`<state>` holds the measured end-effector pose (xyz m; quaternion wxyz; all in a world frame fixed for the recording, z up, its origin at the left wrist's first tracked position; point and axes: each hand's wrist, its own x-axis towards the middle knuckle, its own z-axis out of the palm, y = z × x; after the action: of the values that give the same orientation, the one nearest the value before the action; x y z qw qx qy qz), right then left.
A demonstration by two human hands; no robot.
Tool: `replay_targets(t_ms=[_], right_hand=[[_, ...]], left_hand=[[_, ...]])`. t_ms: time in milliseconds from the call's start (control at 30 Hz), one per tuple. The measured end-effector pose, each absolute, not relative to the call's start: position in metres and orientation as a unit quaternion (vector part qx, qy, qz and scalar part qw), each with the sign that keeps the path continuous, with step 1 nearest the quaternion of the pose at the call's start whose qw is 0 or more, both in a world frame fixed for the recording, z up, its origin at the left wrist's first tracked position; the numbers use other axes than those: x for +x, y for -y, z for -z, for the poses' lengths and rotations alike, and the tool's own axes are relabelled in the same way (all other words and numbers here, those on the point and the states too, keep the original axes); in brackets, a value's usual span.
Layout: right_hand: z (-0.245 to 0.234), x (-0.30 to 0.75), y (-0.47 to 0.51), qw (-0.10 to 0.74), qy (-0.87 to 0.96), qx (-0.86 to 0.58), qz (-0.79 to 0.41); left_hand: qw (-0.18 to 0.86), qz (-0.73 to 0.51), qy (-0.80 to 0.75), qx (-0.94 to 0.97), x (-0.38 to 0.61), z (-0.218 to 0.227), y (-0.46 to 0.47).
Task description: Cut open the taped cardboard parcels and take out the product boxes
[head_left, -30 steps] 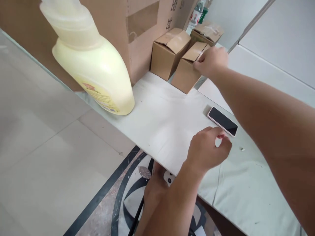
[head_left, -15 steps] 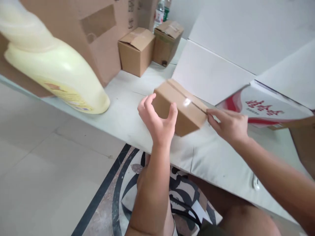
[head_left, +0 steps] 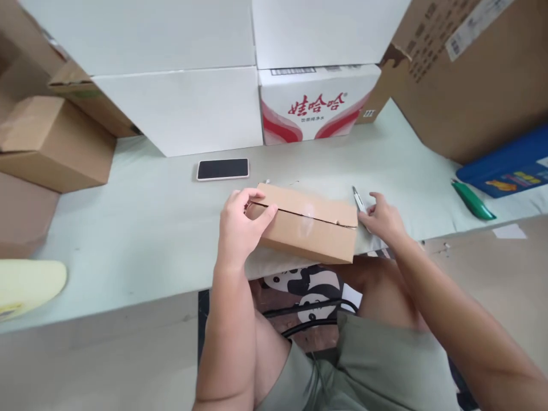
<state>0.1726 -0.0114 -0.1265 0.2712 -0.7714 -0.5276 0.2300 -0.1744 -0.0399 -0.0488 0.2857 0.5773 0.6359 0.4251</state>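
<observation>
A small brown cardboard box (head_left: 306, 225) lies aslant near the table's front edge, with a dark seam between its top flaps and shiny clear tape across the middle. My left hand (head_left: 242, 228) grips the box's left end, thumb on top and fingers around the far side. Just off the box's right end, my right hand (head_left: 381, 218) has thumb and fingers closed at a slim white tool (head_left: 358, 198) with a grey tip. Whether this is a pen or a small cutter cannot be made out. The right index finger is raised partly away.
A phone (head_left: 223, 169) lies behind the box. White cartons (head_left: 180, 108) and a red-and-white carton (head_left: 317, 105) stand at the back. Brown boxes (head_left: 64, 142) and a pale yellow bottle (head_left: 29, 285) are left; a green object (head_left: 473, 200) and a blue container (head_left: 509, 162) are right.
The view has swung to the right. My left hand, spread beside the box before, now grips its left end. My right hand has left the box's right end for the white tool.
</observation>
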Motion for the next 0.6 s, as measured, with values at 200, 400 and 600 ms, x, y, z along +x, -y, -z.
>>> replay_targets(t_ms=[200,400,600], right_hand=[[0.089,0.154,0.025,0.543,0.459,-0.602,-0.364],[0.033,0.133,0.07,0.716,0.407,-0.388,-0.414],[0.024,0.124,0.095,0.58,0.596,-0.483,-0.273]], left_hand=[[0.288,-0.406,-0.635,0.592,-0.141,0.045,0.029],[0.31,-0.364,-0.653,0.588,-0.134,0.029,0.034],[0.341,-0.282,-0.686,0.578,-0.131,0.013,0.041]])
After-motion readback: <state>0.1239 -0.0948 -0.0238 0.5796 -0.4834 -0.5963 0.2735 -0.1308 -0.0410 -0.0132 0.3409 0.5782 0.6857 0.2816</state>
